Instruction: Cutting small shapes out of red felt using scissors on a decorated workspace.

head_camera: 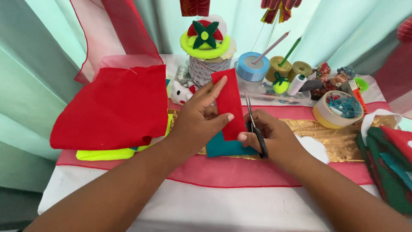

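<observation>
My left hand (198, 120) pinches a narrow strip of red felt (228, 101), holding it upright over the table. My right hand (274, 136) grips black-handled scissors (254, 125), blades pointing up along the strip's right edge. A teal felt piece (223, 147) lies flat just under both hands, on a gold foil band (334, 137).
A stack of red felt (113, 107) on yellow-green felt (103, 153) lies left. Ribbon spools (252, 66), pencils, a tape roll (337, 112) and small ornaments crowd the back. Green and red felt pieces (388, 165) sit at the right edge. Curtains hang behind.
</observation>
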